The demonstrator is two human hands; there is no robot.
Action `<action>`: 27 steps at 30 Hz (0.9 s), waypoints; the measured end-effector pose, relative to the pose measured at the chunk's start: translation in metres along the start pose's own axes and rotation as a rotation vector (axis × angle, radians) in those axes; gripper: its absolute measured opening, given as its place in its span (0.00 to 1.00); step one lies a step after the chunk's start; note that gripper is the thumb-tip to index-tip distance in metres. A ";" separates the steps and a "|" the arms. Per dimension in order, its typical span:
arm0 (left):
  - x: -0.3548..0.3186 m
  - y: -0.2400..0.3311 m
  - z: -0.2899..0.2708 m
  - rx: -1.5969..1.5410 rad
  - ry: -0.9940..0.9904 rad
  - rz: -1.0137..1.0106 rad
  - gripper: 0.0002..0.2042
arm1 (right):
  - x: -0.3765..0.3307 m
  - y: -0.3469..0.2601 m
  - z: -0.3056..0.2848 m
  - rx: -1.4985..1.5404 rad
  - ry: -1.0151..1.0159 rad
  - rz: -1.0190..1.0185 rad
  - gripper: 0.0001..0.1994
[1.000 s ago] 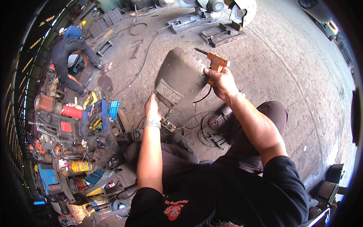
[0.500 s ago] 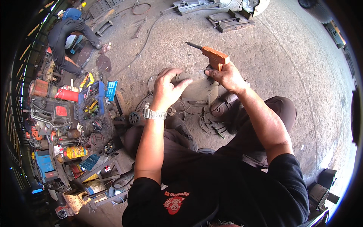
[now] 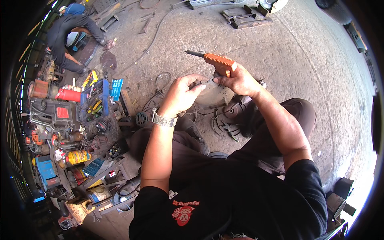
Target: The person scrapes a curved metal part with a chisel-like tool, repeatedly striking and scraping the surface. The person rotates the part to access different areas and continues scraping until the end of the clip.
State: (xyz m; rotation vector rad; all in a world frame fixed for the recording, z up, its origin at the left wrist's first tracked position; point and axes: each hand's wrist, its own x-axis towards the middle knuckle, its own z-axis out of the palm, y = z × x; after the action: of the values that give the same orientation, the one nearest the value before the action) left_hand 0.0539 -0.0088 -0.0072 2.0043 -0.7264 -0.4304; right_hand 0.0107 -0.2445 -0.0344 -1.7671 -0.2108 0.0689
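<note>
In my right hand (image 3: 240,81) is an orange pistol-shaped tool (image 3: 220,62) with a dark, pointed tip reaching to the left. The right thumb rests at the upper edge of a thin, greyish plate with a rounded lower edge (image 3: 216,97). My left hand (image 3: 185,91), a metal-banded watch on its wrist, has its fingers curled and its thumb near them at the plate's left side. What lies between those fingers is partly hidden. Just below the plate, near my right knee, sits a dark, ribbed, motor-like body (image 3: 237,108).
To my left stand a blue toolbox (image 3: 95,105), a red cylinder (image 3: 69,95), a yellow bottle (image 3: 78,157) and crowded machine parts. Loose cables (image 3: 162,82) lie beyond my left hand. A metal frame (image 3: 247,18) is at the far side. Another person (image 3: 64,36) bends over at far left.
The orange tool has shifted left and slightly down with my right hand. My left hand has moved right, closer to the right one, its fingers more curled. The plate has tilted.
</note>
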 end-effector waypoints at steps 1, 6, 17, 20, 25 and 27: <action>0.000 0.001 0.001 -0.014 -0.025 -0.048 0.10 | 0.000 0.003 0.000 0.042 0.010 -0.026 0.29; 0.004 -0.020 0.015 -0.262 0.052 -0.069 0.08 | 0.005 0.010 0.004 -0.030 0.180 0.028 0.26; 0.006 -0.026 0.022 -0.463 0.098 -0.124 0.07 | 0.005 0.029 -0.004 0.021 0.465 0.095 0.16; 0.004 -0.019 0.023 -0.538 0.110 -0.120 0.10 | 0.005 0.020 -0.005 0.061 0.416 0.133 0.15; 0.005 -0.002 0.024 -0.546 0.126 -0.097 0.18 | 0.009 0.030 -0.013 0.064 0.338 0.196 0.20; 0.004 -0.008 0.020 -0.501 0.081 -0.087 0.18 | 0.009 0.029 -0.010 0.088 0.369 0.151 0.16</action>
State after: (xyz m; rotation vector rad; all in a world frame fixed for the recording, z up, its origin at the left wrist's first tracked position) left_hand 0.0478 -0.0217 -0.0242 1.5727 -0.4278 -0.5211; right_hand 0.0239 -0.2576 -0.0599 -1.6721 0.1906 -0.1372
